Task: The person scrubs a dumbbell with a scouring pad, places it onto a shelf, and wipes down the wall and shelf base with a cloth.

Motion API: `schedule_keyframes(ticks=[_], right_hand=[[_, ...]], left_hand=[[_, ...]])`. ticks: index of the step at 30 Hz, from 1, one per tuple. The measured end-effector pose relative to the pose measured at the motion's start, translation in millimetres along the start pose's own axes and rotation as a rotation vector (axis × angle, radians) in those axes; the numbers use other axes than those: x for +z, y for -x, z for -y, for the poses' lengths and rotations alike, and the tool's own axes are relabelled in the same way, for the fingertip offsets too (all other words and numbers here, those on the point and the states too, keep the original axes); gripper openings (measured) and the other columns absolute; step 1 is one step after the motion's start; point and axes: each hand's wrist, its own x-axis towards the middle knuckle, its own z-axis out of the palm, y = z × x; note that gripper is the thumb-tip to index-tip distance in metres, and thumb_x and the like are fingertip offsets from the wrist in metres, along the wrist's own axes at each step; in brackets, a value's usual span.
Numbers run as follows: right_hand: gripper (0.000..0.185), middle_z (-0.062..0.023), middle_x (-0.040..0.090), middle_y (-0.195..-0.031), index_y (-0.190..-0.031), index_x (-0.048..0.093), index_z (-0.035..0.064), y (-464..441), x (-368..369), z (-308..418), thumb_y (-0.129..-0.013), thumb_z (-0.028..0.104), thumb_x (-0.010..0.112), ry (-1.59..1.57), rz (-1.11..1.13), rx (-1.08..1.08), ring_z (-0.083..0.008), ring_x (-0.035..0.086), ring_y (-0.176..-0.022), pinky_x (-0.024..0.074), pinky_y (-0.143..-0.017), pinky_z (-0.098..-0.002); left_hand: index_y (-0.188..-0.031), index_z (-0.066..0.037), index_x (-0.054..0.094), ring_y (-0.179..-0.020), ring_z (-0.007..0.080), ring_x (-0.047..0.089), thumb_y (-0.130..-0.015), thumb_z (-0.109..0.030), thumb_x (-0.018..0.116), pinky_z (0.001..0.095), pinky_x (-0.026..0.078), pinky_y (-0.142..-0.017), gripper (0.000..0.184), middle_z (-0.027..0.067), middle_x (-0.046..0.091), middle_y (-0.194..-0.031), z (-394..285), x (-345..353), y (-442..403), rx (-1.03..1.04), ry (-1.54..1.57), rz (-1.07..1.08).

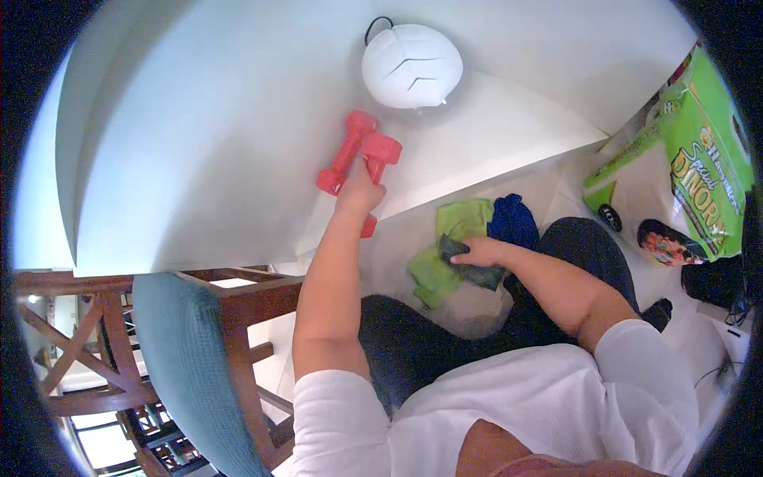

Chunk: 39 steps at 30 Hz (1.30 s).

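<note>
My left hand [360,193] is closed around the handle of a red dumbbell [381,149] on the white ledge. A second red dumbbell [346,155] lies right beside it, to the left. My right hand [479,252] grips a dark grey-green cloth [477,273] low over the floor between my legs. Under and beside that cloth lie a lime-green cloth [433,274] and a dark blue cloth [515,219]. My right fingertips are partly hidden in the folds.
A white ribbed, rounded object with a black loop [413,67] sits at the back of the ledge [493,119]. At right stands a green-and-white rice bag [699,171]. A wooden chair with a teal cover [187,350] is close on my left.
</note>
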Motion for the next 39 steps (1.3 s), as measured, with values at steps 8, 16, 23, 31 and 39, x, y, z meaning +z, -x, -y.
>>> schedule_keyframes(ticks=[8,16,23,31,39], right_hand=[[0.051,-0.0192,0.055,-0.101,-0.107,0.051,0.0063,-6,-1,4,-0.074,0.046,0.052,-0.068,0.088,0.025,-0.0316,0.052,-0.093,0.0391,-0.082,-0.0361],[0.068,-0.0232,0.049,-0.109,-0.111,0.045,-0.0007,-6,-2,6,-0.071,0.055,0.049,-0.090,0.076,0.012,-0.0364,0.046,-0.102,0.0358,-0.089,-0.0389],[0.065,-0.0212,0.051,-0.107,-0.109,0.048,0.0020,8,-15,25,-0.071,0.055,0.049,-0.135,0.109,0.070,-0.0350,0.048,-0.100,0.0370,-0.087,-0.0388],[0.061,-0.0213,0.054,-0.100,-0.103,0.052,0.0021,1,-2,8,-0.072,0.054,0.049,-0.059,0.042,0.004,-0.0353,0.051,-0.094,0.0394,-0.083,-0.0394],[0.061,-0.0197,0.053,-0.104,-0.108,0.049,0.0033,-2,-1,4,-0.072,0.053,0.051,-0.029,0.051,-0.004,-0.0327,0.050,-0.098,0.0378,-0.085,-0.0366]], left_hand=[[-0.120,-0.004,0.028,-0.098,0.0349,0.048,-0.066,-0.008,0.052,0.0417,0.039,-0.082,0.060,0.0236,0.047,-0.108,9,8,-34,-0.015,-0.077,0.042],[-0.119,-0.002,0.031,-0.097,0.0349,0.049,-0.067,-0.005,0.048,0.0415,0.040,-0.081,0.054,0.0238,0.050,-0.103,18,19,-49,0.129,-0.093,-0.049],[-0.113,-0.001,0.034,-0.094,0.0357,0.051,-0.068,-0.008,0.050,0.0417,0.041,-0.080,0.048,0.0254,0.050,-0.101,12,21,-52,0.050,-0.121,-0.073],[-0.110,-0.002,0.035,-0.091,0.0349,0.052,-0.064,-0.014,0.060,0.0413,0.043,-0.078,0.054,0.0231,0.051,-0.099,3,29,-48,0.040,-0.119,-0.129],[-0.103,-0.002,0.044,-0.090,0.0352,0.052,-0.062,-0.015,0.063,0.0408,0.042,-0.079,0.047,0.0208,0.052,-0.100,17,49,-62,0.218,-0.018,-0.275]])
